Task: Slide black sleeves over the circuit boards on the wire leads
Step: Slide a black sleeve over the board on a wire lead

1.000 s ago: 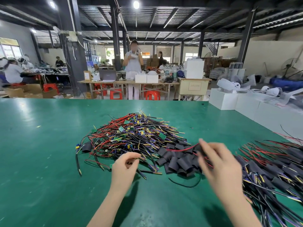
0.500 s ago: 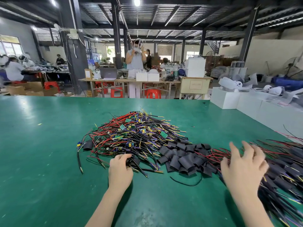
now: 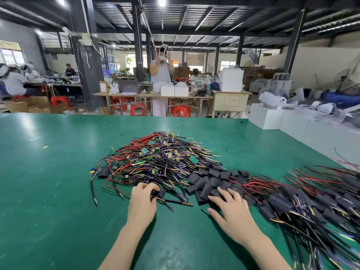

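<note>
Left hand (image 3: 142,199): fingers curled round a wire lead with a sleeve (image 3: 158,191), at the near edge of the wire pile (image 3: 155,162).
Right hand (image 3: 231,209): fingers spread flat, tips touching loose black sleeves (image 3: 212,182).
Wire pile: mid-bench (image 3: 48,191), circuit boards (image 3: 144,150) showing green.
Sleeved leads (image 3: 311,201): heaped toward the right edge.

A green table (image 3: 48,191) carries everything. On it lie a tangled wire-lead pile (image 3: 155,162), loose black sleeves (image 3: 212,182) and sleeved leads (image 3: 311,201).
</note>
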A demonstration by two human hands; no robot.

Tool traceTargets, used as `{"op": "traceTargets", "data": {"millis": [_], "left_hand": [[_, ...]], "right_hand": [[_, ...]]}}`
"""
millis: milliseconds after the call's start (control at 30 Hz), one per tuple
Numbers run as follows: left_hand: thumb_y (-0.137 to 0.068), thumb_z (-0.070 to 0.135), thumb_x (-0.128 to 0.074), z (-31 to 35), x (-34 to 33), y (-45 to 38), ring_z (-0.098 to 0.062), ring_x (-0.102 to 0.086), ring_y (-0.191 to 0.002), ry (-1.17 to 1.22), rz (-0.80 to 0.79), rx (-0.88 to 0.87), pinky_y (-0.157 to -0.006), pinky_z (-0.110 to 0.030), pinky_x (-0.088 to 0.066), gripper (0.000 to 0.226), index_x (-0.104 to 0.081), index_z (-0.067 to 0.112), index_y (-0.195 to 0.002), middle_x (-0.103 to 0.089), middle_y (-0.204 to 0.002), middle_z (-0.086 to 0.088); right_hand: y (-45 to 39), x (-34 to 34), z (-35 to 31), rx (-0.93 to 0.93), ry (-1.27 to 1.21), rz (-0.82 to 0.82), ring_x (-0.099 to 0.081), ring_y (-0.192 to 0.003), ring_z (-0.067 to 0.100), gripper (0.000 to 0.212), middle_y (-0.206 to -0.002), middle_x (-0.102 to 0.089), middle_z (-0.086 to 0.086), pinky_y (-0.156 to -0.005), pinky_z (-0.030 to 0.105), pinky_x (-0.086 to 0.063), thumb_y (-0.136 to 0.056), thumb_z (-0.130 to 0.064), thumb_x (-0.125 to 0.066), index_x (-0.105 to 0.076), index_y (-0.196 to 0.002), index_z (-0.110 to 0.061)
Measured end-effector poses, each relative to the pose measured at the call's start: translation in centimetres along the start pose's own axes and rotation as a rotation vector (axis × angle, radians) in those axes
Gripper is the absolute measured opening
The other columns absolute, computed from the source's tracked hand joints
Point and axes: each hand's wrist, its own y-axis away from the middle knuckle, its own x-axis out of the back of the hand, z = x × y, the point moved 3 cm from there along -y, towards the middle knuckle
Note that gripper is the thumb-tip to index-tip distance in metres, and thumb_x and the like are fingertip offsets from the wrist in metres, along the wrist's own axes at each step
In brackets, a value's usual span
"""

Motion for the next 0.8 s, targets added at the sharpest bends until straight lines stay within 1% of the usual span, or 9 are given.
{"op": "traceTargets", "data": {"millis": [100, 267, 333, 433, 467, 533, 633, 700, 800], "left_hand": [[-0.083, 0.002, -0.068, 0.0, 0.2, -0.1, -0.022, -0.051, -0.100, 0.025, 0.011, 0.003, -0.080, -0.032, -0.044, 0.024, -0.068, 0.019, -0.100, -0.056, -0.102, 0.000], [-0.080, -0.009, -0.058, 0.3, -0.1, -0.2, -0.026, -0.054, -0.092, 0.067, 0.018, -0.036, -0.082, -0.036, -0.046, 0.030, -0.069, 0.010, -0.100, -0.059, -0.092, -0.003], [-0.081, -0.009, -0.055, 0.3, -0.2, -0.4, -0.023, -0.051, -0.090, 0.059, 0.034, -0.041, -0.078, -0.032, -0.041, 0.031, -0.069, 0.010, -0.102, -0.059, -0.090, -0.002], [-0.084, -0.009, -0.050, 0.2, -0.3, -0.5, -0.022, -0.049, -0.093, 0.062, 0.058, -0.017, -0.078, -0.029, -0.036, 0.034, -0.068, 0.009, -0.106, -0.059, -0.092, -0.002], [-0.084, -0.011, -0.049, 0.2, -0.2, -0.5, -0.024, -0.049, -0.097, 0.068, 0.071, -0.007, -0.080, -0.030, -0.037, 0.036, -0.068, 0.009, -0.107, -0.059, -0.096, -0.003], [-0.083, -0.011, -0.050, 0.0, 0.0, -0.4, -0.027, -0.048, -0.107, 0.033, 0.111, 0.015, -0.088, -0.032, -0.039, 0.040, -0.067, 0.009, -0.113, -0.058, -0.109, -0.008], [-0.086, -0.001, -0.056, -0.7, 0.1, -0.4, -0.029, -0.044, -0.114, -0.212, 0.093, 0.026, -0.093, -0.037, -0.037, 0.043, -0.062, 0.017, -0.124, -0.058, -0.122, -0.007], [-0.086, -0.001, -0.056, -0.8, 0.1, -0.5, -0.027, -0.046, -0.110, -0.226, 0.055, 0.018, -0.091, -0.035, -0.039, 0.042, -0.061, 0.018, -0.124, -0.061, -0.118, -0.004], [-0.081, -0.014, -0.054, -0.6, 0.2, -0.6, -0.027, -0.051, -0.101, -0.097, 0.045, 0.001, -0.083, -0.037, -0.045, 0.038, -0.067, 0.009, -0.109, -0.066, -0.102, -0.005]], "right_hand": [[-0.1, 0.5, 0.2, -0.015, -0.008, 0.086, -0.028, -0.131, 0.016, 0.036, -0.142, -0.038, -0.015, -0.100, 0.030, -0.029, -0.097, -0.051, -0.035, -0.051, -0.126, -0.039], [-0.3, 0.8, 0.1, 0.003, -0.052, 0.196, -0.039, -0.124, 0.013, 0.030, -0.128, -0.053, -0.015, -0.089, 0.031, -0.032, -0.096, -0.042, -0.045, -0.067, -0.112, -0.029], [-0.2, 1.5, -0.1, 0.013, -0.084, 0.278, -0.051, -0.116, 0.018, 0.023, -0.117, -0.063, -0.010, -0.085, 0.035, -0.038, -0.091, -0.034, -0.059, -0.072, -0.107, -0.022], [-0.1, 2.4, 0.0, 0.024, -0.160, 0.405, -0.066, -0.090, 0.026, 0.017, -0.093, -0.072, -0.002, -0.071, 0.039, -0.049, -0.072, -0.011, -0.081, -0.076, -0.088, -0.014], [-0.1, 2.5, 0.2, 0.039, -0.192, 0.444, -0.067, -0.083, 0.028, 0.020, -0.087, -0.072, 0.000, -0.067, 0.039, -0.051, -0.067, -0.004, -0.083, -0.076, -0.083, -0.012], [-0.1, 2.8, 0.5, 0.044, -0.286, 0.497, -0.064, -0.078, 0.030, 0.022, -0.081, -0.069, 0.002, -0.067, 0.039, -0.053, -0.066, 0.006, -0.078, -0.073, -0.081, -0.011], [0.0, 2.8, 1.0, -0.039, -0.380, 0.539, -0.060, -0.081, 0.026, 0.026, -0.084, -0.065, 0.002, -0.070, 0.035, -0.049, -0.076, 0.004, -0.071, -0.067, -0.095, -0.013], [0.0, 2.6, 1.2, -0.073, -0.408, 0.531, -0.060, -0.083, 0.024, 0.028, -0.087, -0.063, 0.002, -0.071, 0.035, -0.047, -0.078, -0.001, -0.070, -0.064, -0.101, -0.015], [0.1, 2.4, 1.0, -0.034, -0.357, 0.433, -0.059, -0.086, 0.023, 0.022, -0.083, -0.063, 0.000, -0.068, 0.037, -0.049, -0.075, -0.001, -0.070, -0.067, -0.089, -0.018]]}}
